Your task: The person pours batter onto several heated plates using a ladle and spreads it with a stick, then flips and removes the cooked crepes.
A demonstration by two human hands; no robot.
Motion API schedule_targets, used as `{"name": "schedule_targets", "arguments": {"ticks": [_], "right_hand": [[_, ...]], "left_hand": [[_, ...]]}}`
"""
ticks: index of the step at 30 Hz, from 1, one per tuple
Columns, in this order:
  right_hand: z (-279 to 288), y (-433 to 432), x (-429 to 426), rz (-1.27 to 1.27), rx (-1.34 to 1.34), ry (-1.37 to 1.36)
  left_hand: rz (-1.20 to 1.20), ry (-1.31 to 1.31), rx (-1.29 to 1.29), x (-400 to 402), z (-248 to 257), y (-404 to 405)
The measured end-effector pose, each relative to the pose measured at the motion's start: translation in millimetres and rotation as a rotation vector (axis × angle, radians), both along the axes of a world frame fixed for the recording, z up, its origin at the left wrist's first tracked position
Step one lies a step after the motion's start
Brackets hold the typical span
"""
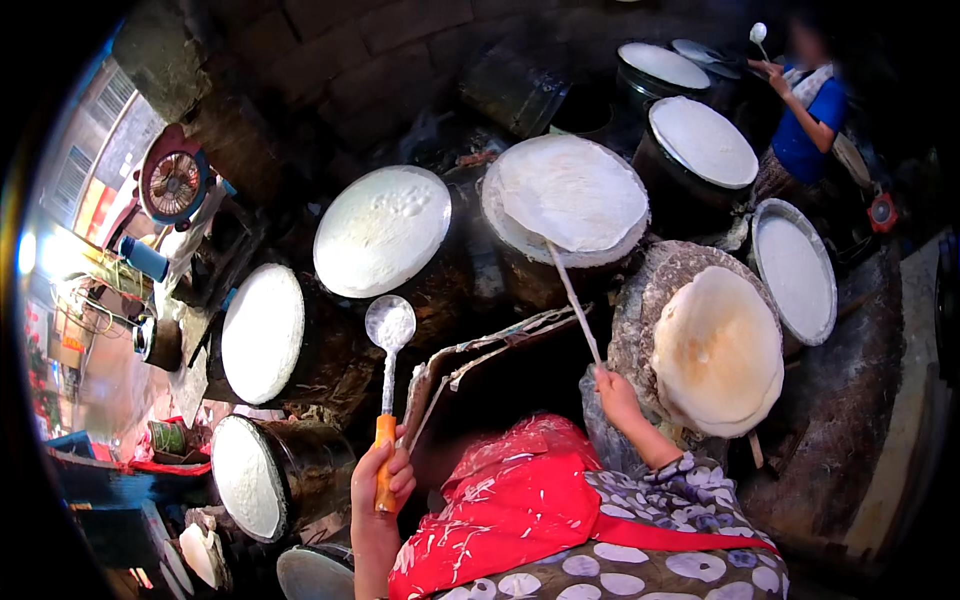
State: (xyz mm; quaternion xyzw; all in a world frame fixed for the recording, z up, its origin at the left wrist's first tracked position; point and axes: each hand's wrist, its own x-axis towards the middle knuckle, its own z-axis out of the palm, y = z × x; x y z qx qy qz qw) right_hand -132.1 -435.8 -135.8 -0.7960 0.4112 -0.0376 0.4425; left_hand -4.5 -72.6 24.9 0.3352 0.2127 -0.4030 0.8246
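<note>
My left hand (381, 472) grips the orange handle of a metal ladle (391, 322), held upright with white batter coating its bowl and shaft. In my right hand (622, 401) is a thin wooden stick (573, 300). The stick's far end meets the near edge of a thin white flatbread (576, 191). That sheet lies off-centre on a round drum-shaped griddle (504, 229), whose coated surface shows at the lower left. Beside my right arm, a stack of browned flatbreads (716, 352) rests on a crusted round stand (637, 307). Left of the flatbread is a batter-covered griddle (382, 229).
More batter-covered griddles (262, 334) (249, 476) curve around my left. Others (703, 142) stand at the back right. A round pan (793, 270) of white stuff sits beyond the stack. At the far right, a person (810, 112) holds a ladle. A fan (174, 184) stands at left.
</note>
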Motion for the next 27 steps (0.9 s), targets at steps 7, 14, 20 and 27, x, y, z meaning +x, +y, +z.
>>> {"name": "schedule_targets", "arguments": {"ticks": [7, 14, 20, 27], "right_hand": [[-14, -24, -34, -0.348, 0.039, -0.049], [84, -33, 138, 0.091, -0.507, -0.238], [70, -52, 283, 0.382, -0.593, -0.027], [25, -51, 352, 0.434, -0.643, 0.025]], "left_hand": [[-0.034, -0.01, -0.033, -3, -6, 3], [-0.038, -0.012, -0.046, 1, -4, -4], [-0.008, -0.03, 0.013, 1, 7, -27], [0.093, -0.042, 0.114, 0, 13, -37]]}}
